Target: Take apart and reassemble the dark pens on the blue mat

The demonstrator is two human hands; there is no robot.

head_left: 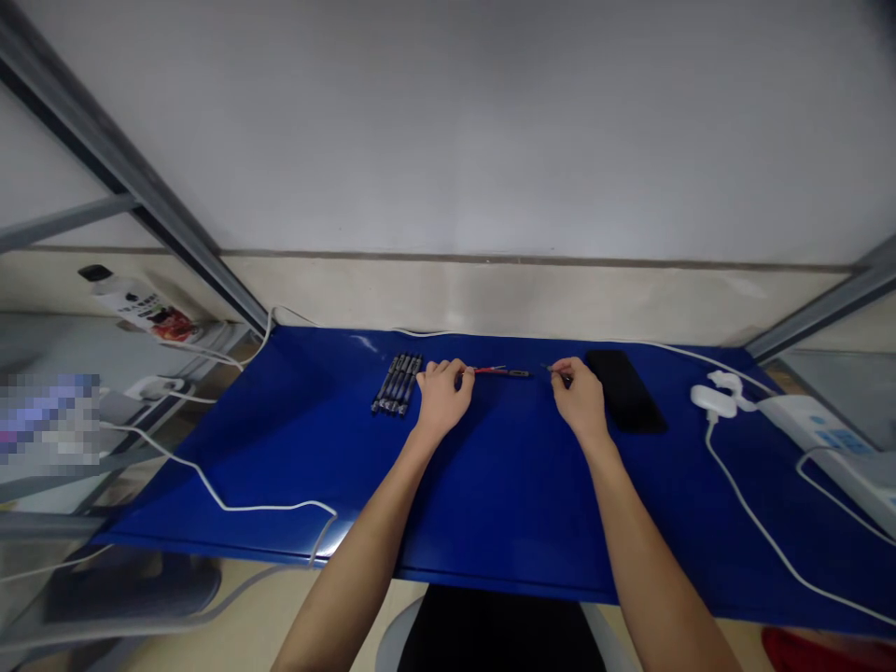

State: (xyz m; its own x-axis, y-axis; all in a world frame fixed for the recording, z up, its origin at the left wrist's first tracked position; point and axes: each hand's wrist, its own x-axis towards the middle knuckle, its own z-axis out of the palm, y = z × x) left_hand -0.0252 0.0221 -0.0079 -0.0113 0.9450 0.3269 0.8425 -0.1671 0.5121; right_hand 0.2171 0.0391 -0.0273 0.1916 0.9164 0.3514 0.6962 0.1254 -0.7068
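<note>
My left hand is closed in a pinch on a thin red pen refill, whose pale tip points right. Close by the refill, a dark pen barrel lies on the blue desk; its left part is overlapped by the refill and my fingers. Across a short gap, my right hand is closed too, thumb and fingertips pinching a small dark pen piece that is mostly hidden. Just left of my left hand, several dark pens lie side by side in a row.
A black phone lies right of my right hand. Farther right are a white earbud case on a cable and a white power strip. White cable crosses the desk's left side. A bottle stands beyond the left frame.
</note>
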